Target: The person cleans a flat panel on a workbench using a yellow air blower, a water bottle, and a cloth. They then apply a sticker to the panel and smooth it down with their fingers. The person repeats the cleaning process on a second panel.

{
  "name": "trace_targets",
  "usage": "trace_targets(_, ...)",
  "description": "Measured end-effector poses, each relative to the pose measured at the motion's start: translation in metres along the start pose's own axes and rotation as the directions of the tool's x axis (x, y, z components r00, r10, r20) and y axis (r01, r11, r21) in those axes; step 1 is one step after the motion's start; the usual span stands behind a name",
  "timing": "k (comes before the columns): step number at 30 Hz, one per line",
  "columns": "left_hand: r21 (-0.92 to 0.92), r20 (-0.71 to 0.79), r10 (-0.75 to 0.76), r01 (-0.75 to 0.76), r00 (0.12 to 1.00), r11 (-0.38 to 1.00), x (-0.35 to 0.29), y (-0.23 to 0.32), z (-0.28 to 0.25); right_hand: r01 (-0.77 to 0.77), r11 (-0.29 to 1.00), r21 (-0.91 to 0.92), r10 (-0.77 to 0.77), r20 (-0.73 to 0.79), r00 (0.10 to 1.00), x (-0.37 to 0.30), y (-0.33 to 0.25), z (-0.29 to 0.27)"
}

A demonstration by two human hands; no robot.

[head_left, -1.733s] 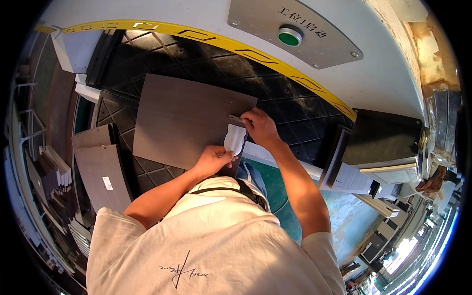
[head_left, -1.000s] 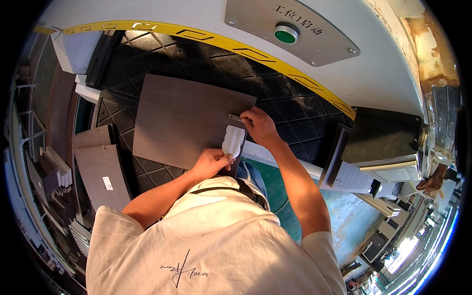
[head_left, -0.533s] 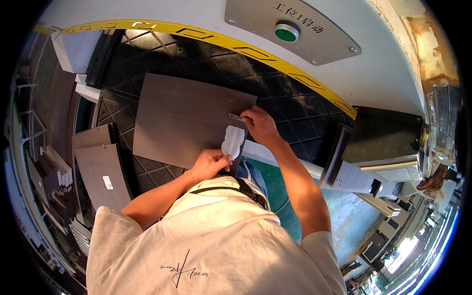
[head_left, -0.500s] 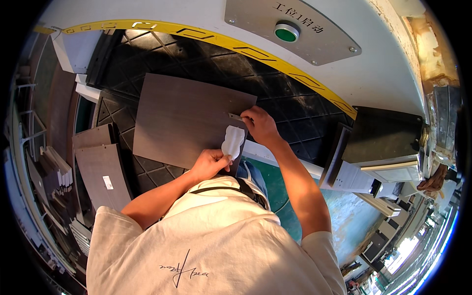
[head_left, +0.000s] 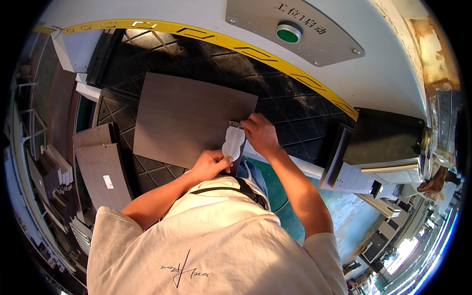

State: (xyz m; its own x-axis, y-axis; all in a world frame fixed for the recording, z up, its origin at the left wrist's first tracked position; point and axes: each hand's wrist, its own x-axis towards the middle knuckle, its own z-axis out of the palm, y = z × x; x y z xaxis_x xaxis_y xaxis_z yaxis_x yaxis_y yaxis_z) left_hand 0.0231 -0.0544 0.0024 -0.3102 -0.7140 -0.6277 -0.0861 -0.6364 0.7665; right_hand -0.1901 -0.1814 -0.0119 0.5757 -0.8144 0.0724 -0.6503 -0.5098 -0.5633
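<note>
My left hand (head_left: 212,165) pinches the lower end of a white wavy-edged piece (head_left: 233,142), which looks like thin sheet or plastic with a crease down its middle. My right hand (head_left: 259,132) is closed on a small flat grey strip (head_left: 234,124) with a dark spot like a hole. That strip sits right at the upper end of the white piece. Both are over the right part of a dark brown board (head_left: 182,118). What the strip is exactly, I cannot tell.
The board lies on a black grooved bed (head_left: 295,118). Beyond it runs a yellow-edged machine housing (head_left: 196,33) with a green button (head_left: 288,32). Brown panels (head_left: 101,172) with a white label lean at left. A dark box-like block (head_left: 386,135) stands at right.
My right hand has moved slightly down and to the right, bringing the grey strip from above the white piece to its top edge. My left hand stays almost in place.
</note>
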Motion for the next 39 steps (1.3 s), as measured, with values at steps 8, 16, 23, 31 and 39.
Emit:
trace_targets(8, 0.015, 0.017, -0.017, 0.017, 1.0, 1.0, 0.0, 0.001, -0.002, -0.017, 1.0, -0.007, 0.016, -0.034, 0.999, -0.007, -0.007, 0.009)
trace_targets(16, 0.031, 0.018, 0.077, -0.077, 0.997, 0.997, 0.001, -0.006, -0.001, 0.054, 0.998, 0.018, -0.054, -0.013, 0.998, -0.004, -0.001, 0.01)
trace_targets(23, 0.021, 0.034, 0.078, -0.078, 0.996, 0.997, 0.001, -0.006, -0.003, 0.04, 0.988, 0.152, -0.04, -0.005, 0.999, 0.002, 0.003, 0.007)
trace_targets(31, 0.059, 0.039, 0.056, -0.059, 0.998, 0.997, -0.001, -0.001, -0.003, -0.023, 0.981, 0.193, 0.033, -0.046, 0.998, 0.004, 0.007, 0.004)
trace_targets(39, 0.043, 0.036, 0.057, -0.058, 0.998, 0.997, 0.001, 0.002, -0.003, -0.008, 0.997, 0.079, 0.008, -0.005, 1.0, 0.0, -0.004, 0.011)
